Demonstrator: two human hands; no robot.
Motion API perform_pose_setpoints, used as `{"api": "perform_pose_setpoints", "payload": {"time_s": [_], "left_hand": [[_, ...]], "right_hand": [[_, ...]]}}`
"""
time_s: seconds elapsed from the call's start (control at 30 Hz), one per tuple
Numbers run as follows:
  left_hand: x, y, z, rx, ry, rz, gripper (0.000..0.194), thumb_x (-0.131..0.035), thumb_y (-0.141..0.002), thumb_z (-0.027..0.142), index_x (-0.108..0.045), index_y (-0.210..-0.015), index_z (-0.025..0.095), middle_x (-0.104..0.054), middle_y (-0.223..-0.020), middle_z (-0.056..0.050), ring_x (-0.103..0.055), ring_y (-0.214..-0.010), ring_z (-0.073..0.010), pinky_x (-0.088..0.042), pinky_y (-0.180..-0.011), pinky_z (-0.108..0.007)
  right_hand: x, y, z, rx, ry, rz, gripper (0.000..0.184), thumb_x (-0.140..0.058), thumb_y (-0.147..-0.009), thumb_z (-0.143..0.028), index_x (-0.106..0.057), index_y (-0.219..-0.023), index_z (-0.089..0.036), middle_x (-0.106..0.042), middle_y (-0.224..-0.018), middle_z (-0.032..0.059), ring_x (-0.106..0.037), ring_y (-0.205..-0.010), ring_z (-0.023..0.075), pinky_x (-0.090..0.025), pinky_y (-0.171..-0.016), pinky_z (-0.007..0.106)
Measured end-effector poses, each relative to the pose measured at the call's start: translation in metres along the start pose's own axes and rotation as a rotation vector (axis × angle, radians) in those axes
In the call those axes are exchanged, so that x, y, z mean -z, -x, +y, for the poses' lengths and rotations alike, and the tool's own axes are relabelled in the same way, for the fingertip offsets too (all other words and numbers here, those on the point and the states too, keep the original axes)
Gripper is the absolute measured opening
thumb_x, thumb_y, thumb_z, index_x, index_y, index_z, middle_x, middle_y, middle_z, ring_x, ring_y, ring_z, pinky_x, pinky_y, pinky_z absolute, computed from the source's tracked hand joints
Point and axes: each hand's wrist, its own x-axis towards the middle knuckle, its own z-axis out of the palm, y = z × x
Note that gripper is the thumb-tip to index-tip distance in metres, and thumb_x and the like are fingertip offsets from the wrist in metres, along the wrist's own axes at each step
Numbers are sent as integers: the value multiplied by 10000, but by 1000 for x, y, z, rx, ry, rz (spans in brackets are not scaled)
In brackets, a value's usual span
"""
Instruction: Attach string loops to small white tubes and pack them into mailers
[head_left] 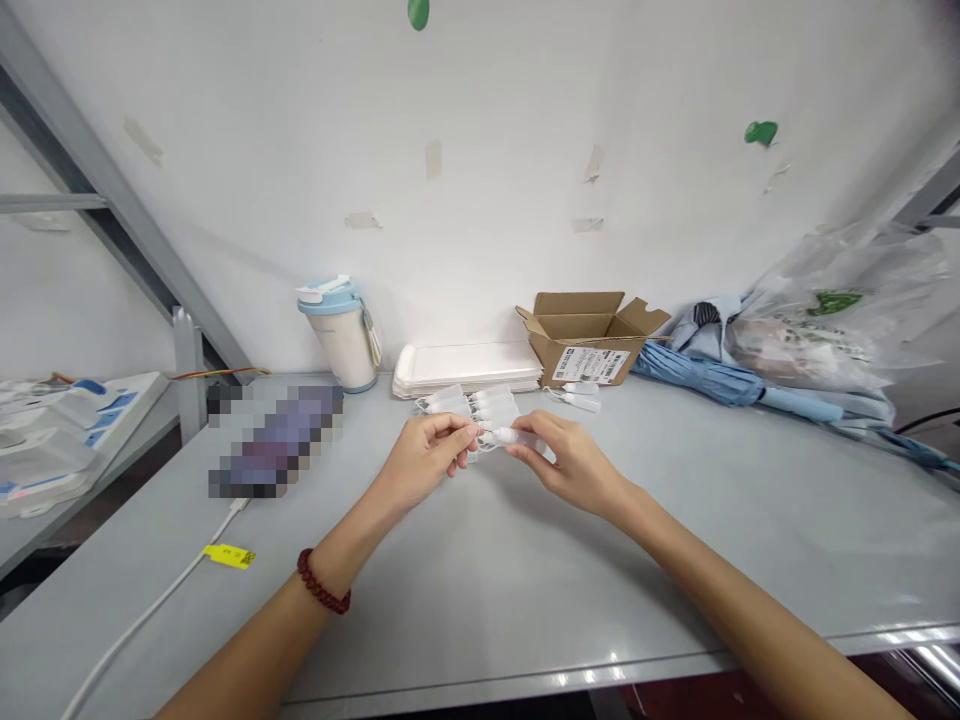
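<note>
My right hand is closed, thumb and fingers pinching a small white tag-like piece from its right end. My left hand is closed in a pinch at the piece's other end, where a thin cord loop shows by the fingertips. Just beyond my hands, several similar white pieces lie in two rows, with thin loops at their left ends. A couple more loose pieces rest farther right, before the carton. My fingers partly hide what they grip.
Against the wall stand a white-and-blue tumbler, a stack of flat white trays or cards and an open cardboard box. A blue umbrella and plastic bag lie right. At left are a blurred-out phone and its cable.
</note>
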Motion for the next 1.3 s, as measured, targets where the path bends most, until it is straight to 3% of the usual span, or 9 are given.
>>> {"api": "perform_pose_setpoints", "payload": {"time_s": [0.23,0.6,1.3], "left_hand": [[-1,0,0,4,-1,-49,260,-533,-792,370,-604,-684,144,-542,-597,5,-478,-533,-93,-407,-516,-216],[0,0,-3,32,93,-1,244,-564,-769,378,-630,-732,147,-575,-686,-20,-493,-568,-100,-413,-509,-217],[-1,1,-3,19,125,-27,245,-566,-783,373,-628,-693,154,-557,-625,-1,-487,-562,-99,-409,-526,-221]], "right_hand": [[-1,0,0,2,7,1,130,-495,-877,-290,-517,-930,-174,-614,-804,66,-556,-651,155,-425,-577,271],[0,0,-3,31,13,39,120,-486,-881,-284,-519,-940,-185,-613,-788,61,-551,-624,152,-429,-565,270],[1,1,-6,51,22,57,133,-460,-892,-293,-513,-957,-190,-605,-778,62,-544,-615,155,-425,-558,271]]}}
